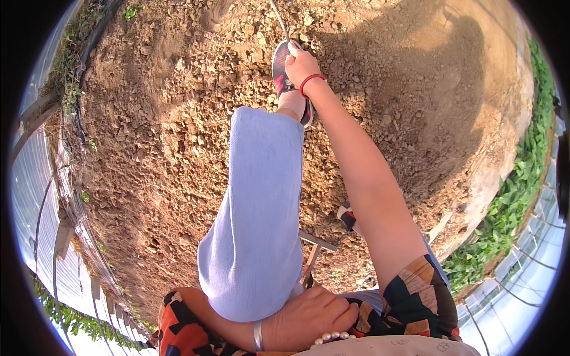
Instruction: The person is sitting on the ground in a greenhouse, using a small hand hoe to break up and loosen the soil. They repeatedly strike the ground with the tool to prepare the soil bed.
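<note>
My right hand (303, 66) reaches far forward over a dark sneaker with pink marks (280, 66). It is closed around the near end of a thin stick (279, 18), which runs out past the top of the view. A red cord bracelet (310, 80) circles that wrist. Close to my body, my left hand (314, 313) rests by my lap with its fingers curled in; I see nothing in it, though the palm is hidden. That forearm lies under a raised leg in light blue trousers (262, 191) and wears a silver bangle (258, 336).
Loose, cloddy soil (169, 178) covers the ground. A wooden frame piece (317, 242) shows beside my leg, near my other shoe (346, 216). Plastic sheeting (33, 178) and posts line the left; leafy green plants (512, 200) border the right. A shadow falls at upper right.
</note>
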### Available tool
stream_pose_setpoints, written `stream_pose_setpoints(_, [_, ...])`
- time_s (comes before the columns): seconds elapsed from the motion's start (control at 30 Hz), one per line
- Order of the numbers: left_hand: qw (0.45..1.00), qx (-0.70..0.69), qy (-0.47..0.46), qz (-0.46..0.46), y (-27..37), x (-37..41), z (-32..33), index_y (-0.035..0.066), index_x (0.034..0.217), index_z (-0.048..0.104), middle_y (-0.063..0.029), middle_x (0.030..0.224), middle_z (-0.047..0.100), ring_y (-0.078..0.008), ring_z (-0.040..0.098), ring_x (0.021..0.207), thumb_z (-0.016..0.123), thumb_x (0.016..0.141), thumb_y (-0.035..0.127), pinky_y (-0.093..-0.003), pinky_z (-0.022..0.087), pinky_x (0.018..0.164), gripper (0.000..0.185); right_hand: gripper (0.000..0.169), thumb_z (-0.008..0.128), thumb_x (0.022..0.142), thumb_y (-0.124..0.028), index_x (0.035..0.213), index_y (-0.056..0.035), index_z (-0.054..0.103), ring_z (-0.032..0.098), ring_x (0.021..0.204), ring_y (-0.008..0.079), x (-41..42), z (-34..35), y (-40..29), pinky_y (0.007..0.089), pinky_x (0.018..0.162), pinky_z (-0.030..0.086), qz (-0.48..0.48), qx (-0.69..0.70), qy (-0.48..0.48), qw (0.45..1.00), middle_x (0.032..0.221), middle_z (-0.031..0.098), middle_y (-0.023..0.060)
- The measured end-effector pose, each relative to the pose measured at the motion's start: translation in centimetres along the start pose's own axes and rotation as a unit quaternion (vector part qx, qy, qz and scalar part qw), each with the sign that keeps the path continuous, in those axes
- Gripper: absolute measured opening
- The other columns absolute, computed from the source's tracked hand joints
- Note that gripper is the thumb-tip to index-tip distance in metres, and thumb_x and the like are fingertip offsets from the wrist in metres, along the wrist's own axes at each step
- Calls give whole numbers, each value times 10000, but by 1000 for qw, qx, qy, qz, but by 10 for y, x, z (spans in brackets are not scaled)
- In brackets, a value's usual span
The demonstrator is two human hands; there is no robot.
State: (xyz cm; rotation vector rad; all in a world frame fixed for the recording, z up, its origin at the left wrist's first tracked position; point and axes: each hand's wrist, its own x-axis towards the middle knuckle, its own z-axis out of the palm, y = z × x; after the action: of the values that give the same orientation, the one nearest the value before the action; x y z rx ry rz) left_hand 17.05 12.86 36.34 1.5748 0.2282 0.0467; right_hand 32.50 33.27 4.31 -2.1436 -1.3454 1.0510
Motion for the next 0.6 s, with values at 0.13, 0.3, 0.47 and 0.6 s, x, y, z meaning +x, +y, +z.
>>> stream_pose_setpoints(0.13, [1000, -1, 19, -13, -2, -8, 10, -38, 1115, 463, -105, 851, 484, -235, 514, 791, 460, 807, 138, -329, 419, 717, 355, 455, 425, 856, -192, 1303, -111, 440, 589, 938, 343, -33, -5, -21, 397, 852, 460, 19, -10, -66, 998, 999, 607, 219])
stream_pose_setpoints(0.3, [999, -6, 44, -2, -2, -10, 12, -33, 1103, 464, -94, 820, 471, -228, 507, 768, 459, 804, 144, -324, 412, 698, 347, 446, 437, 832, -163, 1274, -124, 478, 585, 944, 333, -70, -24, -7, 390, 846, 452, -6, -6, -142, 990, 1014, 599, 224])
stream_pose_setpoints(0.47, [999, -7, 39, 2, -2, -13, 8, -29, 1092, 468, -84, 801, 464, -225, 505, 756, 468, 798, 138, -323, 408, 688, 338, 381, 489, 827, -202, 1197, -147, 557, 593, 917, 346, -74, -28, 17, 376, 830, 460, -76, 32, -171, 982, 999, 604, 224])
stream_pose_setpoints(0.6, [999, -1, 40, -10, -3, -13, 10, -27, 1112, 467, -92, 830, 482, -229, 511, 771, 487, 786, 129, -326, 416, 706, 363, 392, 481, 840, -198, 1222, -127, 532, 595, 894, 352, -49, -22, -13, 390, 799, 471, -26, 42, -73, 996, 982, 605, 232])
